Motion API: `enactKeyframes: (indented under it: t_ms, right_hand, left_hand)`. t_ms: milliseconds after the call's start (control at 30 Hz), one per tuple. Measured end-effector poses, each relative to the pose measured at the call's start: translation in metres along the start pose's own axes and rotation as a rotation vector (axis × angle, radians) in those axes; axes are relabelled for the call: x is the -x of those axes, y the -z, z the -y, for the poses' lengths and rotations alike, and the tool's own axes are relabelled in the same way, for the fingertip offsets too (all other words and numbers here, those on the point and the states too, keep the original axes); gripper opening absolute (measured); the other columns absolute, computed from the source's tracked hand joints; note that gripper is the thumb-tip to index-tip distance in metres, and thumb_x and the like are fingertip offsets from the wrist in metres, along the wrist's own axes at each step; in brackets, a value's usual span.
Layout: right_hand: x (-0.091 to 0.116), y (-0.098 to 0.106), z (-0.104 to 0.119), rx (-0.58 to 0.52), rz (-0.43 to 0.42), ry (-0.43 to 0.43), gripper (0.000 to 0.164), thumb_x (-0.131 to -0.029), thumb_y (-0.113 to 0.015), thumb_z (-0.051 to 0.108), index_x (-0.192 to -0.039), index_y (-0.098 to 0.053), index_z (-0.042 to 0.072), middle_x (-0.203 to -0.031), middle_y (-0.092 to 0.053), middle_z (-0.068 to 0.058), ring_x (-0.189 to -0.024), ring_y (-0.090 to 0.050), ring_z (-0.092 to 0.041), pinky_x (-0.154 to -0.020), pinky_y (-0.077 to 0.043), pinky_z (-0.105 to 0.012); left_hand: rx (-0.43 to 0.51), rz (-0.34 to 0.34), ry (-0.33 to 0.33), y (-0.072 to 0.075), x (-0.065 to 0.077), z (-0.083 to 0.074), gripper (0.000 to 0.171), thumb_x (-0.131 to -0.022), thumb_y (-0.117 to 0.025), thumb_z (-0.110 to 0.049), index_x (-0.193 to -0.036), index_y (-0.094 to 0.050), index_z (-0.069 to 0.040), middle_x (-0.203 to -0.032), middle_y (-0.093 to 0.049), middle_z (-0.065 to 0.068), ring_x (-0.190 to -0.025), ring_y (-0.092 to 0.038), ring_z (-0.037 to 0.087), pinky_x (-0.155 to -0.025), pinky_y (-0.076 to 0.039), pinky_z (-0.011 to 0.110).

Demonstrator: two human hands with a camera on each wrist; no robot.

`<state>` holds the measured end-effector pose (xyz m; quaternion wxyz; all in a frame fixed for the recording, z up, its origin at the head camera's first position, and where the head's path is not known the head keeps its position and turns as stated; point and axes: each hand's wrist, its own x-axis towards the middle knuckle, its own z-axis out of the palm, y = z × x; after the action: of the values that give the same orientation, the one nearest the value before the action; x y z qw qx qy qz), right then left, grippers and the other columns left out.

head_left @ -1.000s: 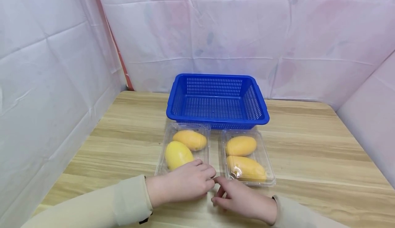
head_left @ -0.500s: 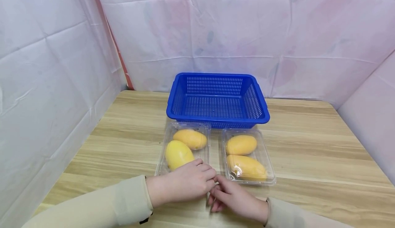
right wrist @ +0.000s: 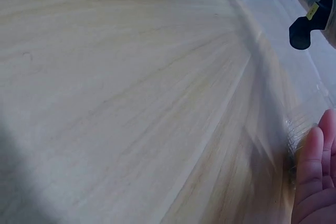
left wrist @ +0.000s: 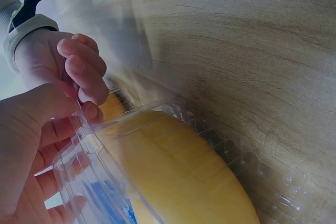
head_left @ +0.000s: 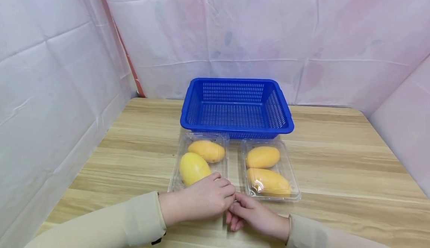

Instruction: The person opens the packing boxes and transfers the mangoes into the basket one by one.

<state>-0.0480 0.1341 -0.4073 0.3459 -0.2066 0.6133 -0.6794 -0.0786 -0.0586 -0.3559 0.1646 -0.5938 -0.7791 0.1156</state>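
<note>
A clear plastic clamshell box (head_left: pixel 220 169) lies on the table, with a yellow mango (head_left: pixel 193 168) and an orange mango (head_left: pixel 206 151) inside. My left hand (head_left: pixel 199 200) grips its near right corner; the left wrist view shows the thumb on one side of the clear wall and fingers behind it. Against that same corner, my right hand (head_left: pixel 256 215) pinches the box's edge with thumb and forefinger, its other fingers curled. The exact pinch is partly hidden by the left hand. In the right wrist view only the right hand's fingers (right wrist: pixel 315 166) show.
Just right stands a second clear clamshell box (head_left: pixel 289 166) holding two orange mangoes (head_left: pixel 268 181). Behind both boxes sits a blue perforated basket (head_left: pixel 235 132), its inside bare. White patterned sheets (head_left: pixel 262 28) hang around the wooden table (head_left: pixel 134 147).
My right hand has moved slightly left and closed in on the box corner beside my left hand. The left hand and both boxes have stayed in place.
</note>
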Motion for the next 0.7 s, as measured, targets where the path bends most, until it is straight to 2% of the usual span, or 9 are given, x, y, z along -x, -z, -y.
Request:
enactKeyframes:
  t_ms: [433, 700]
  right_hand:
    - [-0.0040, -0.0040, 0.0055, -0.020, -0.033, -0.079, 0.023, -0.100, -0.041, 0.015, -0.104, -0.049, -0.006, -0.083, -0.057, -0.005, -0.064, -0.056, -0.009, -0.059, -0.050, -0.021]
    - [-0.0039, -0.0080, 0.0049, -0.042, -0.079, -0.088, 0.017, -0.099, -0.041, 0.014, -0.098, -0.050, -0.001, -0.077, -0.055, -0.003, -0.060, -0.055, -0.008, -0.056, -0.050, -0.021]
  left_hand:
    - [0.017, -0.054, -0.028, -0.0034, 0.0006, -0.0003, 0.011, -0.085, -0.059, -0.025, -0.086, -0.068, -0.019, -0.089, -0.055, -0.009, -0.087, -0.056, 0.009, -0.074, -0.041, 0.025]
    - [0.000, -0.090, -0.033, -0.0031, -0.0013, -0.0020, 0.007, -0.085, -0.060, -0.023, -0.082, -0.066, -0.021, -0.087, -0.056, -0.009, -0.080, -0.057, 0.008, -0.070, -0.043, 0.023]
